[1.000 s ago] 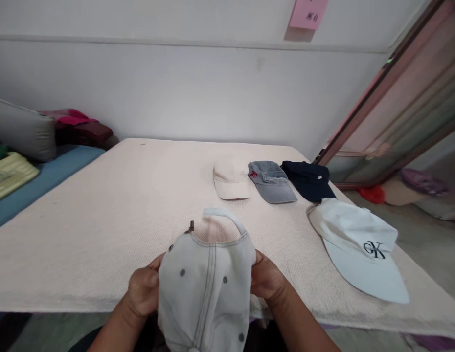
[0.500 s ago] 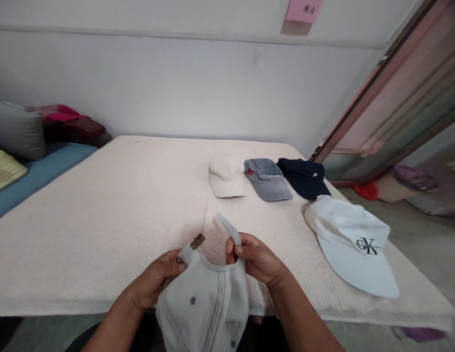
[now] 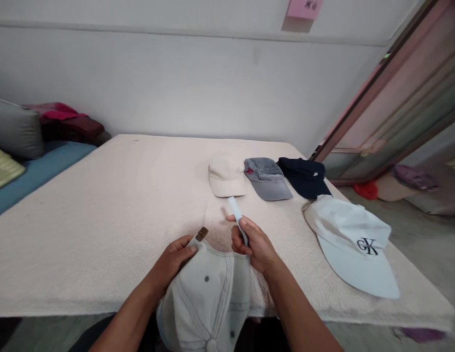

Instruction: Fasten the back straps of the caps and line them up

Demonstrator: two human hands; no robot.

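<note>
A pale grey baseball cap (image 3: 209, 298) is held between my two hands over the table's front edge, its back opening facing away from me. My left hand (image 3: 172, 261) grips the rim beside the brass buckle (image 3: 202, 234). Between the thumb and fingers of my right hand (image 3: 257, 244) is the cap's loose adjustment strap (image 3: 235, 208), its free end pointing up and away. Strap and buckle are apart. The cap's brim is hidden below the view.
On the white-covered table (image 3: 102, 220) lie a cream cap (image 3: 225, 178), a grey-blue cap (image 3: 267, 178), a navy cap (image 3: 303, 176) and a larger pale blue cap (image 3: 354, 244). A wall stands behind; a blue bench (image 3: 66, 156) with a grey cushion (image 3: 14, 129) is at left.
My right hand has slid along the strap and lifted its free end farther up and away. The cap has risen slightly, showing its top button. My left hand has shifted a little right.
</note>
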